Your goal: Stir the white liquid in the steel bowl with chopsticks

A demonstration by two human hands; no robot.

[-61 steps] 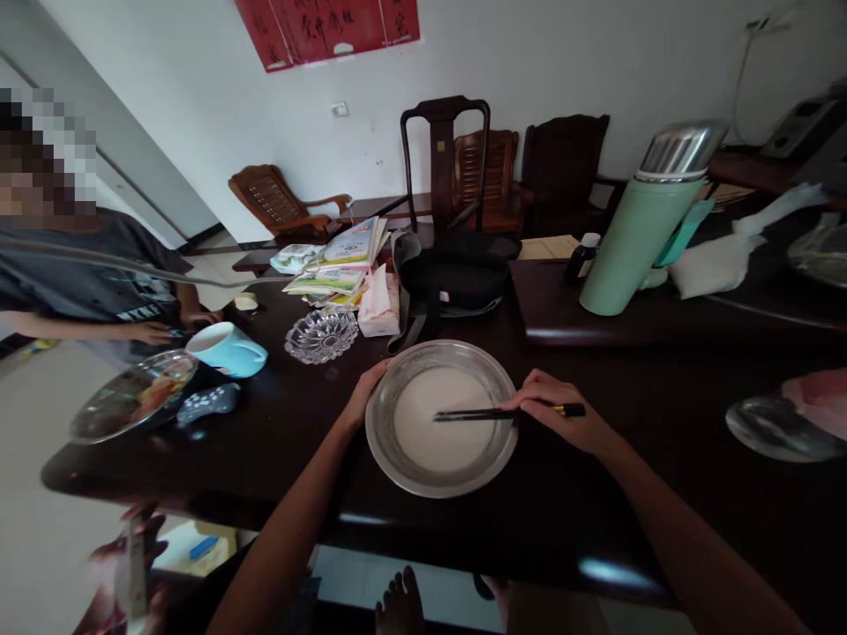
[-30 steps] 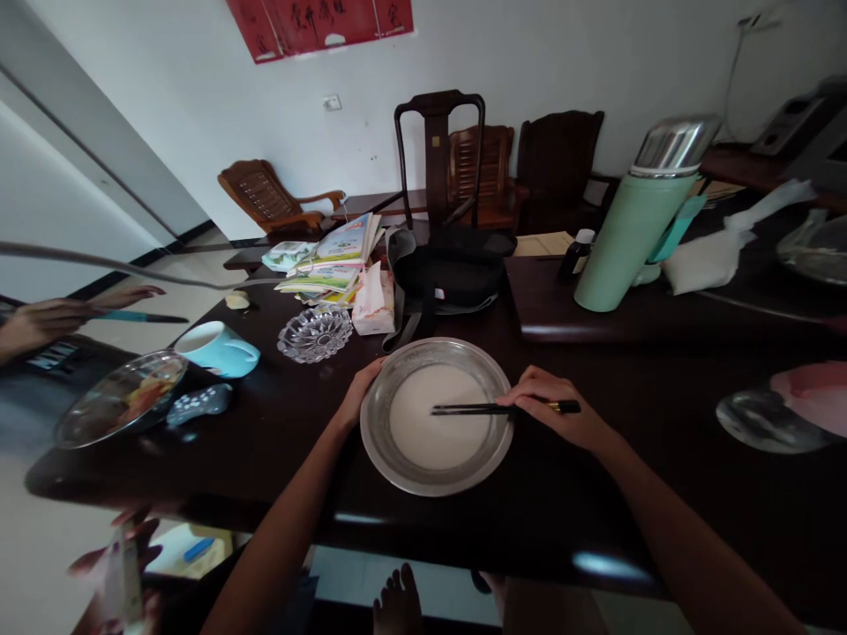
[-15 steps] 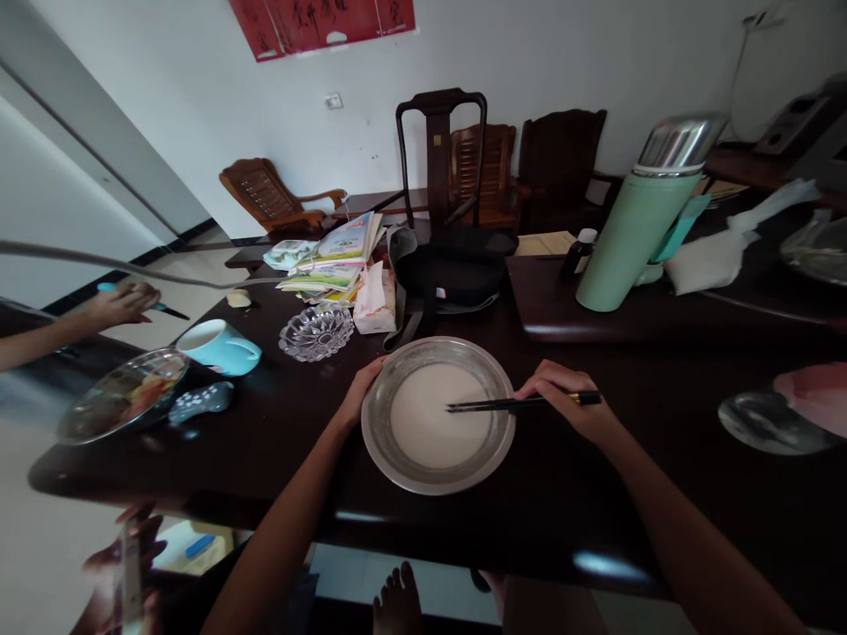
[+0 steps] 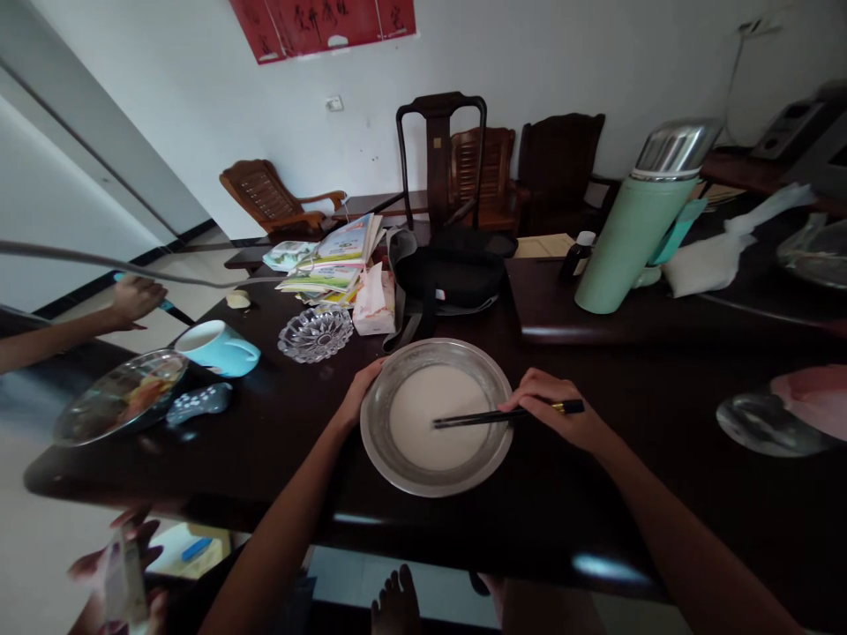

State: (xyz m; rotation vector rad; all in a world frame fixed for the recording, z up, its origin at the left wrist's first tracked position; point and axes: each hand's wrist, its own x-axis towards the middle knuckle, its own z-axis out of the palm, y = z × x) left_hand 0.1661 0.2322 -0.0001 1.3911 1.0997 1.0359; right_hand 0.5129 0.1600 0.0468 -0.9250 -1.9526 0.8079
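Observation:
A wide metal bowl [image 4: 384, 459] stands on the dark table in front of me, with a milky white liquid [image 4: 423, 397] in it. My left hand [image 4: 361, 392] is closed on the bowl's left rim, its fingers partly hidden by the edge. In my right hand [image 4: 549, 406] is a pair of black chopsticks [image 4: 476, 416] with gold bands near the top. They slant over the right rim, and their tips dip into the liquid left of its middle.
Left of the bowl are a glass dish [image 4: 316, 333], a blue mug [image 4: 218, 347], a game controller [image 4: 199, 403] and a bowl of food [image 4: 72, 414]. A tissue pack [image 4: 374, 302] and black bag [image 4: 456, 273] lie behind. A green thermos [image 4: 622, 238] stands right. Another person's hand [image 4: 138, 302] holds a blue-handled tool.
My right hand has shifted slightly left and the chopstick tips have moved left and nearer to me in the liquid. The other person's hand at the left has moved right. The bowl stays put.

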